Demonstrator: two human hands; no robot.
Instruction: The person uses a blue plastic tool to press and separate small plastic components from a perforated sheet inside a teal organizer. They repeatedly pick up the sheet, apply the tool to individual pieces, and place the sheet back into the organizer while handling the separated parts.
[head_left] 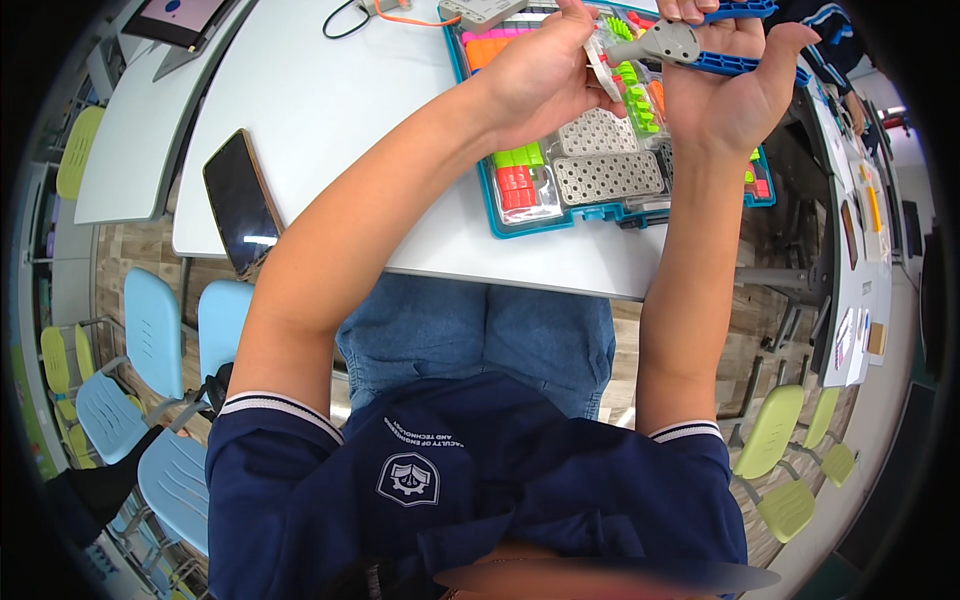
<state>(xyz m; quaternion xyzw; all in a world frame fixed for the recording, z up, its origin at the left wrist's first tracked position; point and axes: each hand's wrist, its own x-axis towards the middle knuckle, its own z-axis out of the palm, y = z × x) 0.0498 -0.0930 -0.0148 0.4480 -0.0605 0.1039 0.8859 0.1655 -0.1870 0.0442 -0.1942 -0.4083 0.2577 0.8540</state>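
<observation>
Both my hands are raised over an open teal case (508, 228) of construction-kit parts. My left hand (535, 78) is closed around a white plastic piece (602, 68) with small red pegs. My right hand (718, 108) holds plier-like tool (672, 42) with a grey head and blue handles, palm turned up and fingertips over the handles. The tool's grey tip meets or comes very close to the white piece; contact cannot be told. Below them in the case lie grey perforated plates (608, 178), green toothed parts (638, 98) and red blocks (516, 187).
On the white table (330, 110), a black phone (242, 200) lies at the left edge. A grey box (484, 10) and an orange cable (405, 18) are at the back. Blue chairs (152, 320) stand left, green chairs (770, 430) right. Another person's sleeve (830, 30) shows far right.
</observation>
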